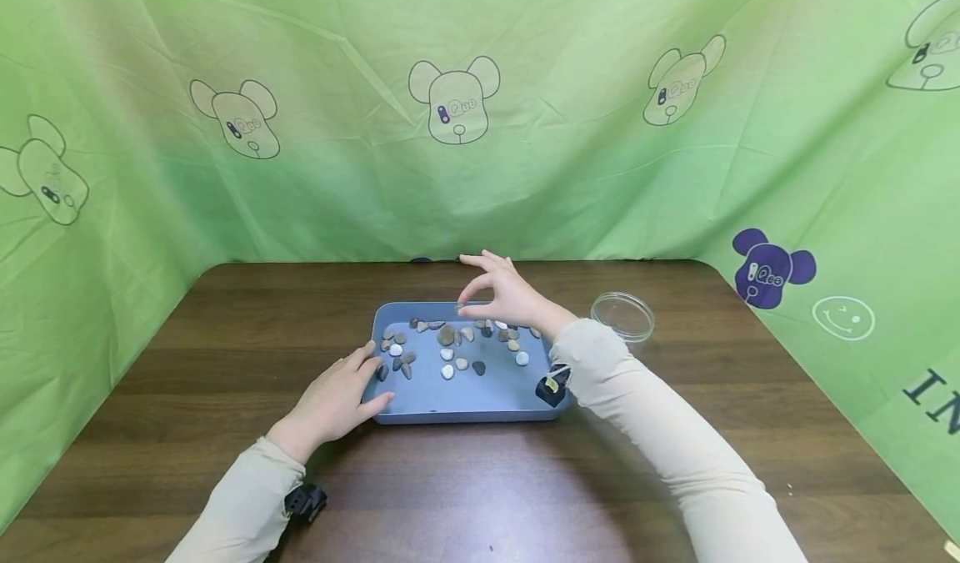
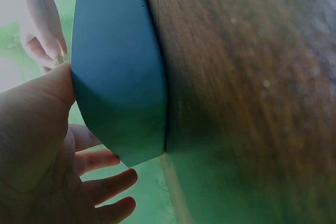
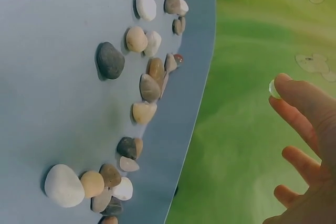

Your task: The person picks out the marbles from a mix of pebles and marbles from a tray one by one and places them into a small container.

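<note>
My right hand (image 1: pixel 510 296) is over the far side of a blue tray (image 1: pixel 465 398). Between thumb and index finger it pinches a small clear rounded piece (image 3: pixel 272 88), and its other fingers are spread apart. My left hand (image 1: pixel 337 398) rests at the tray's left front corner, thumb at the front rim and fairly straight fingers along the left side. Many pebbles lie in the tray, mostly toward its back and left. Among them are a white pebble (image 3: pixel 64 185), a dark grey pebble (image 3: pixel 111 61) and a tan pebble (image 3: pixel 136 39).
A clear round dish (image 1: pixel 623 316) stands on the wooden table (image 1: pixel 450 484), right of the tray and beyond my right forearm. Green cloth (image 1: pixel 570 188) with printed bear heads hangs behind the table and along both sides.
</note>
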{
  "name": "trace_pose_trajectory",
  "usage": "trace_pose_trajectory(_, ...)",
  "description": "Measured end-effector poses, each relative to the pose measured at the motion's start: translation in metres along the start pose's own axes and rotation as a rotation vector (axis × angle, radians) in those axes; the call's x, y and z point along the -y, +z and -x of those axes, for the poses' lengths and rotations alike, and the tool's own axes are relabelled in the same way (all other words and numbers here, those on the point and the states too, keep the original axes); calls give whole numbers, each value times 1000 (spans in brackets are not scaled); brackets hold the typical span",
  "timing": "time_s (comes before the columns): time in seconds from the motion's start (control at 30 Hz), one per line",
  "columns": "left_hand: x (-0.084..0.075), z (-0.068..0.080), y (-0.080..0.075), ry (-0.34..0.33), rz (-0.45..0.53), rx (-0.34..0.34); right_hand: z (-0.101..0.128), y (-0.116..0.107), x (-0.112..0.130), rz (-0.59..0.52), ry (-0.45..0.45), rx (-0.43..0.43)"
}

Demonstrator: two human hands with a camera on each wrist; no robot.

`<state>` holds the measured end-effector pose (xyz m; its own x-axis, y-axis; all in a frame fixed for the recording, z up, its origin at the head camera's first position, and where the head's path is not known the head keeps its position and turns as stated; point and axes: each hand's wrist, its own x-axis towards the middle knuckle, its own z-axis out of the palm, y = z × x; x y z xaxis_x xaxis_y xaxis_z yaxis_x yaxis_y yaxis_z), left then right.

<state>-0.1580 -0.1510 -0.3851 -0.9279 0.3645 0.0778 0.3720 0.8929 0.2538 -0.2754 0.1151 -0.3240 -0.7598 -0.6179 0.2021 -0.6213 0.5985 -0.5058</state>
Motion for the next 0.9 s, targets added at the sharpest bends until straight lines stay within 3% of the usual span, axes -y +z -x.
trace_pose_trajectory(0.9, 0, -1, -2, 5, 1, -1, 23, -24, -12, 0, 34, -42)
